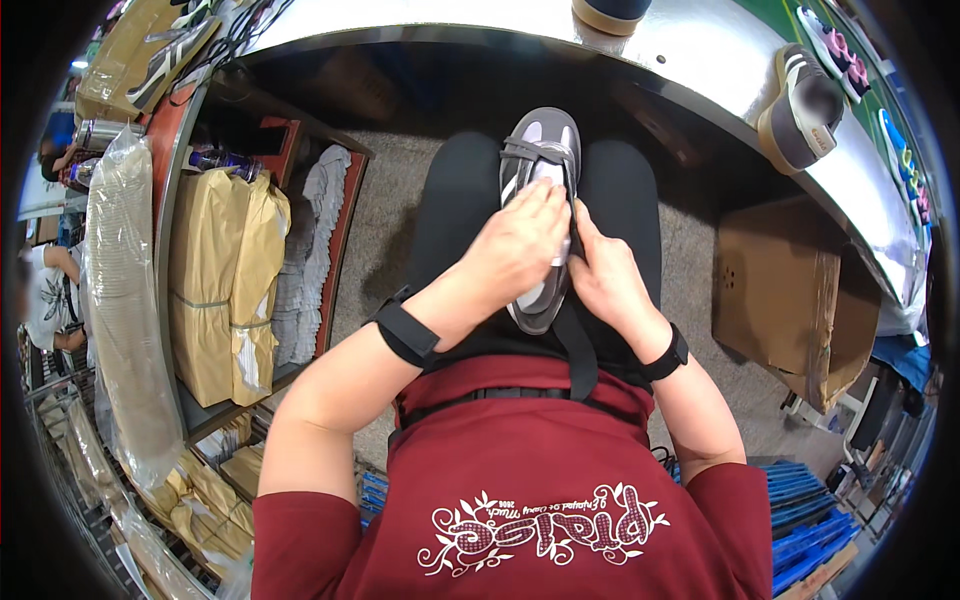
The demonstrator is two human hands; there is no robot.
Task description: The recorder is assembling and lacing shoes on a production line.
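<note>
A grey sneaker (549, 125) with a dark strap or lace across its front rests between my thighs, toe pointing away from me. My left hand (515, 240) lies over its opening, fingers together and closed against the pale tongue area; the thumb is hidden. On the right side of the sneaker, my right hand (608, 275) is closed on the collar, its thumb along the edge and the other fingers mostly out of sight. A dark strap (577, 350) hangs below the heel onto my lap.
A metal-topped bench (690, 60) curves ahead, bearing a dark sneaker (800, 110) at the right. Brown paper bundles (210, 280) fill a shelf on the left, beside a plastic-wrapped stack (125, 300). An open cardboard box (775, 290) stands on the floor to the right.
</note>
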